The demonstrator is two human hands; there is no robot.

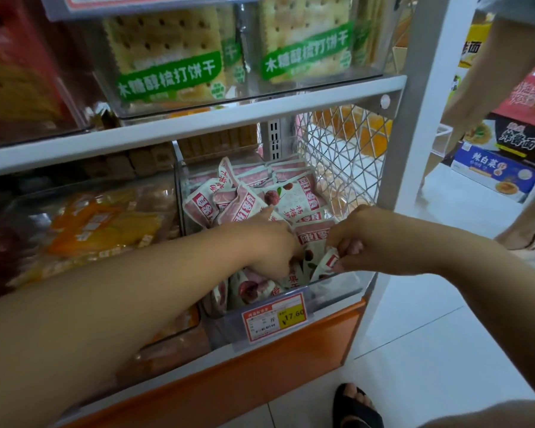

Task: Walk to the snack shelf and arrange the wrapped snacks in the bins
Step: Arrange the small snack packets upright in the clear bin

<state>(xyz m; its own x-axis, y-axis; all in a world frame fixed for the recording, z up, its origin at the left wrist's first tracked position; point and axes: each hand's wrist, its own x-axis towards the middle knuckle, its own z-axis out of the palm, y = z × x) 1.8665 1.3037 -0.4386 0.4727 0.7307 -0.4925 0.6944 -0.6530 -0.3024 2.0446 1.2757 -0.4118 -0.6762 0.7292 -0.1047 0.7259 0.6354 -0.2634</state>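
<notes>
Both hands are inside a clear plastic bin [337, 287] that is filled with small white and pink wrapped snack packets [244, 202]. Each packet carries a red label block and a picture of dark red fruit. They lie in a loose heap, some flat and some tilted, beyond and under the hands. The right hand [352, 242] has its fingers curled and pinches one white packet with red label [329, 262] by its edge. The left hand [272, 245], just beside it, stretches one finger over the heap while its other fingers go down among the packets; I cannot tell if they hold one. Below the hands, a red and yellow price tag [274, 316] sits on the bin front. Left of the left arm, a second clear bin [44, 200] holds orange and yellow packets [99, 223]. Above the hands, upper clear bins [105, 97] hold green-labelled cracker packs [167, 63].
</notes>
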